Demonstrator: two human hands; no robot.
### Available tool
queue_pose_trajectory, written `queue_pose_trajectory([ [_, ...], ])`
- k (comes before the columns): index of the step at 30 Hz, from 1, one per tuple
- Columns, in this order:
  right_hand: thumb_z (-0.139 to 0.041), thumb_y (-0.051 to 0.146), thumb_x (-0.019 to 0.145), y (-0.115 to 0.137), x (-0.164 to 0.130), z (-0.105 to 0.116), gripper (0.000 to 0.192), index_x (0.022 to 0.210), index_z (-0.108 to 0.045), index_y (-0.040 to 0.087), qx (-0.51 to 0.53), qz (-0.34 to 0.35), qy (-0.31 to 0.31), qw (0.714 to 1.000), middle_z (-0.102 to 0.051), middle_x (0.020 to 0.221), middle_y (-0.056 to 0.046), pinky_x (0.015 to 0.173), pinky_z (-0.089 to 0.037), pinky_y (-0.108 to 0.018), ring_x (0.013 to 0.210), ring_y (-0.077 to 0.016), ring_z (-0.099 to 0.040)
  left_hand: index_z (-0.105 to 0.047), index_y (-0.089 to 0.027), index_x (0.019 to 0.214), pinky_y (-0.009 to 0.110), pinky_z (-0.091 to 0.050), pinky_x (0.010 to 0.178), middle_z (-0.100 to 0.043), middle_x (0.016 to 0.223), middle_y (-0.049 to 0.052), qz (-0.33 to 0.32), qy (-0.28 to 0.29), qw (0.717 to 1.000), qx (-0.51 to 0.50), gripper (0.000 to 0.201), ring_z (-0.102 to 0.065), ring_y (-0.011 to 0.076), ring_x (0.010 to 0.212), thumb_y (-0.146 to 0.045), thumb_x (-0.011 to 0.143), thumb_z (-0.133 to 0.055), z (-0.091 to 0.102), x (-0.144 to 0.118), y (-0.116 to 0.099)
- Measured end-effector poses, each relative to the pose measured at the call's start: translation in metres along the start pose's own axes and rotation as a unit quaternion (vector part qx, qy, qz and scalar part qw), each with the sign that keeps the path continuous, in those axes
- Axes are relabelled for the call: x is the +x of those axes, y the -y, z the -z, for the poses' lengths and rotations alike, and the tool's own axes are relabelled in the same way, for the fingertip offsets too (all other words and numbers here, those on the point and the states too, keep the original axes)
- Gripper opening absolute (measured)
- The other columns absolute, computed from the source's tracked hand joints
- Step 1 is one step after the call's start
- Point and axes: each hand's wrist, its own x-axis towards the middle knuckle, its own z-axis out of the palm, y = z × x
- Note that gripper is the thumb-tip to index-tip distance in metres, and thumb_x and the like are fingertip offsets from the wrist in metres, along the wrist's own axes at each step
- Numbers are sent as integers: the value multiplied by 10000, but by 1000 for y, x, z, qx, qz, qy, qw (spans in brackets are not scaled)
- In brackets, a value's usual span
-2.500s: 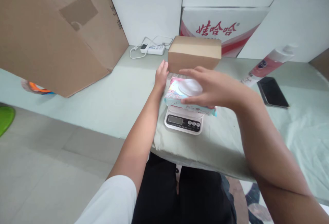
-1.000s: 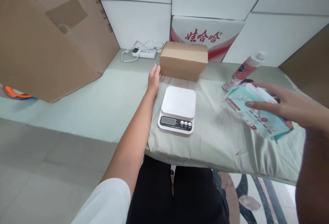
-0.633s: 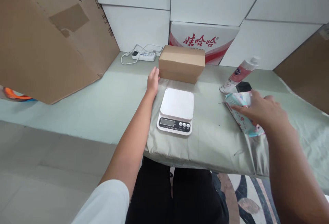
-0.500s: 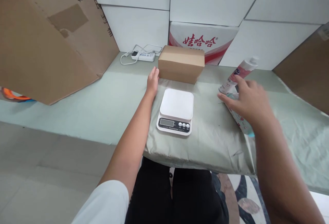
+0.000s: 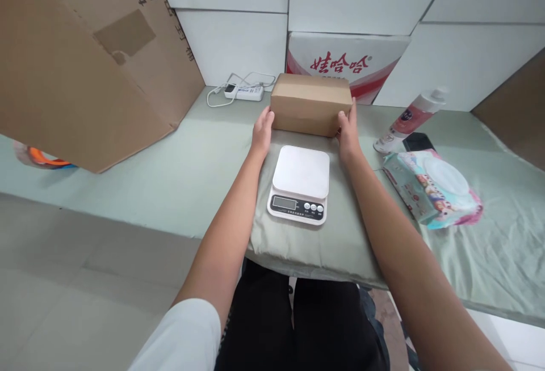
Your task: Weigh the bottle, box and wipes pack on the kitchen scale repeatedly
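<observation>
A small brown cardboard box [image 5: 311, 103] stands on the pale green cloth behind a white kitchen scale [image 5: 300, 184]. My left hand [image 5: 263, 130] presses against the box's left end and my right hand [image 5: 348, 129] against its right end, so the box is held between both palms. The scale's platform is bare. A pack of wet wipes [image 5: 431, 187] lies on the cloth to the right of the scale, with no hand on it.
A pink and white bottle [image 5: 411, 118] lies beside a dark phone [image 5: 418, 142] at the right. A power strip with cables [image 5: 244, 91] sits at the back. A large cardboard box [image 5: 80, 58] leans at the left, white boxes behind.
My right hand carried the wipes pack off the scale, set it down at the right and let go, then moved to the small box's right end. My left hand stayed by the box.
</observation>
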Motion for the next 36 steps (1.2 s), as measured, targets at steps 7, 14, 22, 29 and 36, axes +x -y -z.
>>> queue_pose_trajectory([
  [7, -256, 627, 989, 34, -71, 52, 878, 1725, 149, 370, 4, 48, -49, 998, -351, 1723, -83, 1088, -518, -528, 1521, -287, -455, -604, -352, 1436, 487, -343, 1320, -599, 1582, 19, -35, 12, 999, -16, 630, -377, 318, 1625, -748, 946, -606, 1, -51, -60],
  [14, -401, 598, 971, 24, -179, 62, 990, 1628, 327, 466, -52, 28, -44, 997, -186, 1786, -102, 911, -591, -546, 1581, -350, -387, -603, -376, 1365, 487, -382, 1297, -626, 1565, 52, -57, 21, 998, 0, 597, -414, 325, 1605, -757, 906, -627, 27, -174, -75],
  [22, -485, 759, 911, -1, -185, 38, 894, 1653, -56, 505, 128, 117, -81, 981, -299, 1702, -84, 969, -605, -557, 1545, -351, -407, -547, -283, 1343, 519, -457, 1227, -695, 1456, 133, -108, 16, 994, -15, 603, -599, 321, 1454, -711, 927, -637, 40, -191, -51],
  [29, -574, 713, 925, 0, -185, 35, 820, 1634, -250, 459, 166, 122, -103, 973, -371, 1649, -93, 967, -616, -546, 1498, -355, -435, -531, -279, 1356, 483, -479, 1203, -652, 1513, 142, -105, 26, 994, -15, 565, -596, 302, 1454, -683, 969, -607, 43, -187, -46],
  [36, -545, 685, 966, 4, -179, 34, 750, 1620, -258, 455, 156, 174, -102, 967, -419, 1622, -103, 1027, -568, -523, 1472, -340, -503, -528, -292, 1384, 485, -421, 1266, -601, 1575, 120, -109, 27, 994, 5, 564, -505, 310, 1541, -699, 994, -557, 44, -188, -51],
])
